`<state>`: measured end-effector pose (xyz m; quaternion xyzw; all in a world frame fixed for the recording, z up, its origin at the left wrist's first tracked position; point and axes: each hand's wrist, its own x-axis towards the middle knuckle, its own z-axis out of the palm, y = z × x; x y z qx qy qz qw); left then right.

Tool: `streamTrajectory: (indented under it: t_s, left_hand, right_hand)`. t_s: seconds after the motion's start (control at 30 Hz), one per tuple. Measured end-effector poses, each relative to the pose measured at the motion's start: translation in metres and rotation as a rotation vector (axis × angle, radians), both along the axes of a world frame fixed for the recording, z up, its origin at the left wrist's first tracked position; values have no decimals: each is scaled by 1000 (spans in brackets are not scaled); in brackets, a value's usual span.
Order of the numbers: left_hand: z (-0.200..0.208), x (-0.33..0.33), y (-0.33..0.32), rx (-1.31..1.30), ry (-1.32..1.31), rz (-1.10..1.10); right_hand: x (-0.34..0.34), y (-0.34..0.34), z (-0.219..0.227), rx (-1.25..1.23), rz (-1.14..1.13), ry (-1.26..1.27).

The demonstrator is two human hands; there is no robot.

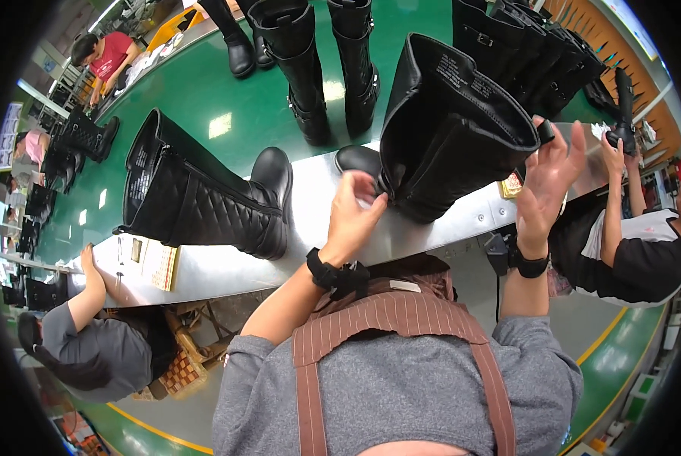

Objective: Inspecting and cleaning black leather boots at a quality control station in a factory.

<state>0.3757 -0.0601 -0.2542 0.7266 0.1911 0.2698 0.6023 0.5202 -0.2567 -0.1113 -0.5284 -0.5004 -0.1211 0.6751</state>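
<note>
A tall black boot [454,137] stands on the metal bench in front of me, its wide shaft gaping toward me with pale print on the lining. My left hand [355,216] is at its lower shaft near the ankle, fingers curled and thumb close to the index finger; what they pinch, if anything, is too small to make out. At the shaft's upper right edge is my right hand [549,178], its fingers spread, with a small black piece at one fingertip. A second black boot [211,190], quilted with a side zip, leans to the left on the bench.
The narrow metal bench [310,197] runs along a green table [196,99] holding several more black boots [302,76]. Co-workers sit at left [112,342] and right [622,251], the right one handling a boot. A yellow booklet [161,266] lies at the bench's left.
</note>
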Motion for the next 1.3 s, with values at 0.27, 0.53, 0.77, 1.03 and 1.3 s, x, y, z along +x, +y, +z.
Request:
streamTrajectory:
  t_s: [0.27, 0.53, 0.77, 1.03, 1.3]
  left_hand:
    - [2, 14, -13, -332, 435, -310]
    - [1, 10, -1, -559, 380, -536]
    - [38, -1, 0, -672, 264, -572]
    - [12, -2, -3, -544, 331, -506]
    - [118, -28, -1, -615, 13, -602]
  right_hand:
    - [-1, 3, -116, -789, 241, 451]
    - [-15, 17, -123, -628, 158, 450]
    - [-22, 20, -127, -534, 180, 602]
    - [-39, 21, -123, -609, -61, 365]
    - [-42, 15, -120, -695, -66, 192]
